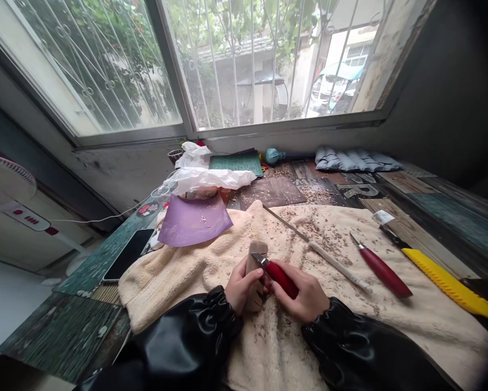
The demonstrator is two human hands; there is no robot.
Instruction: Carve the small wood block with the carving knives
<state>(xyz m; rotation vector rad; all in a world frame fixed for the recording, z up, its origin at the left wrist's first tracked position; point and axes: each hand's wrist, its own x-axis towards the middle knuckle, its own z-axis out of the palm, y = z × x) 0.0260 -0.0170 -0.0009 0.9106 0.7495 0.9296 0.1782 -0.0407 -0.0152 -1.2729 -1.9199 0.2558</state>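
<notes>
Right hand [307, 290] grips a red-handled knife [283, 281] over the carved wood [258, 247] in the left hand [239, 285]

Just below the centre of the frame, both hands are drawn close together. The left hand curls around the carved wood, holding it roughly upright, its thumb reaching across the front to the knife near the base of the blade. The right hand is wrapped firmly round the red handle, fingers bent; the short blade points to the upper left and crosses the upper part of the wood. Whether the edge bites in cannot be told. Dark notches show in the wood's lower end, partly hidden by fingers. Glossy black sleeves [174, 336] cover both forearms.

Beneath lies a beige cloth [195, 271], spread over the worktop [56, 331] and strewn with shavings [321, 225], thickest right of centre. A thin file [333, 260] with a pale handle slants across it, beyond the right hand. Farther right rest a second red-handled knife [385, 271] and a yellow cutter [448, 282]. Left of centre, a curved purple sheet [195, 222] carries a few chips; a phone [130, 255] lies to its lower left. A white fan [7, 190] stands at the left edge, and a barred window [248, 60] fills the top.
</notes>
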